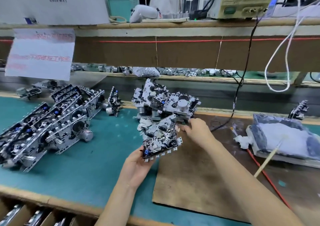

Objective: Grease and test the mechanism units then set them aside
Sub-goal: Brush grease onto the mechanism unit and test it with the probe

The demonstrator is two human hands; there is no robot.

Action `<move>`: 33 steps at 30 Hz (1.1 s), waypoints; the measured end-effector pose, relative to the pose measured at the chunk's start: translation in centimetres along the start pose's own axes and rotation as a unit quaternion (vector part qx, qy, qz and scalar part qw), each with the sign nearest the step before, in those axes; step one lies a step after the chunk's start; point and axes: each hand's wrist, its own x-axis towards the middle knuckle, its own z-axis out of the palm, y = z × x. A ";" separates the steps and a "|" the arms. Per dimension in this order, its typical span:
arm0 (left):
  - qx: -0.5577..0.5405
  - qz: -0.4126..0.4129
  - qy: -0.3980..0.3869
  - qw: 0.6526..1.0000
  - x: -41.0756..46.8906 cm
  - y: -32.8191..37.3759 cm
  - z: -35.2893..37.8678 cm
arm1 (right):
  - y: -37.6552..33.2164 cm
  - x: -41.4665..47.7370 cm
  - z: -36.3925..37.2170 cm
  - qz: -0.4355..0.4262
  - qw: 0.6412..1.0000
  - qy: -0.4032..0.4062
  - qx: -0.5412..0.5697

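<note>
both hands, left hand (138, 163) and right hand (194, 130), grip one mechanism unit (160, 138) by its edges above the bench; probably picked for greasing, next needing the grease stick (267, 158).

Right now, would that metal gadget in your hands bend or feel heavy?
Probably stiff: the gadget is a metal frame, gripped only at corners by the left hand and right hand. Likely heavyish, packed with parts. Tabs might poke.

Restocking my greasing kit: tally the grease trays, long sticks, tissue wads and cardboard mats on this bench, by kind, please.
Grey plastic-wrapped tray of white grease: 1
Long pale wooden stick: 1
Crumpled white tissue wads: 2
Brown cardboard mat: 1
Total: 5
</note>
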 end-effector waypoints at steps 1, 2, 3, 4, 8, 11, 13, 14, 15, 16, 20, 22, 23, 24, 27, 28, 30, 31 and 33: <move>0.010 0.002 -0.008 1.000 -0.3 0.0 0.3 | 0.0 0.2 0.6 -0.001 0.999 -0.025 -0.036; 0.021 0.007 -0.021 1.000 -0.2 0.0 0.3 | 0.0 0.2 1.0 -0.005 0.997 -0.042 -0.064; 0.037 0.007 -0.032 0.999 -0.3 0.0 0.6 | 0.0 0.0 1.2 -0.011 0.995 -0.050 -0.082; 0.053 0.012 -0.040 0.998 -0.4 0.0 0.7 | 0.0 -0.1 1.4 -0.016 0.994 -0.054 -0.090; 0.093 0.018 -0.057 0.994 -0.5 -0.2 1.0 | 0.3 -0.9 1.4 -0.009 0.995 -0.069 -0.076; 0.089 0.018 -0.040 0.995 -0.2 -0.4 1.5 | 0.7 -1.5 0.9 -0.012 0.998 -0.056 0.012; 0.084 0.019 -0.033 0.996 0.0 -0.5 1.7 | 1.1 -1.9 0.0 0.011 0.986 -0.061 0.154; 0.090 0.021 -0.033 0.995 0.2 -0.6 1.6 | 1.3 -2.2 -0.6 0.028 0.970 -0.070 0.230; 0.100 0.022 -0.032 0.994 0.3 -0.6 1.7 | 1.5 -2.5 -1.2 0.038 0.954 -0.079 0.287; 0.111 0.028 -0.038 0.993 0.4 -0.7 1.5 | 1.7 -2.9 -1.7 0.040 0.943 -0.084 0.320; 0.125 0.048 -0.071 0.988 0.2 -0.5 1.4 | 2.1 -4.3 -3.3 -0.003 0.953 -0.075 0.294; 0.124 0.053 -0.066 0.989 0.4 -0.4 1.0 | 2.0 -5.0 -3.7 -0.028 0.961 -0.076 0.264; 0.114 0.053 -0.052 0.991 0.1 -0.3 1.3 | 1.9 -5.3 -3.7 -0.039 0.963 -0.074 0.255; 0.102 0.054 -0.032 0.993 0.5 -0.6 0.8 | 1.8 -5.5 -3.7 -0.050 0.964 -0.067 0.253; 0.084 0.034 -0.008 0.996 0.4 -0.5 0.7 | 1.6 -5.7 -3.5 -0.079 0.962 -0.025 0.262; 0.081 0.033 -0.010 0.996 0.4 -0.5 0.7 | 1.5 -5.7 -3.5 -0.086 0.959 -0.012 0.271; 0.086 0.035 -0.023 0.995 0.3 -0.4 1.0 | 1.4 -5.8 -3.4 -0.096 0.953 0.010 0.288; 0.088 0.038 -0.033 0.995 0.1 -0.3 1.3 | 1.4 -5.8 -3.4 -0.100 0.951 0.018 0.293; 0.089 0.035 -0.043 0.995 0.0 -0.2 1.3 | 1.3 -5.8 -3.2 -0.103 0.948 0.029 0.299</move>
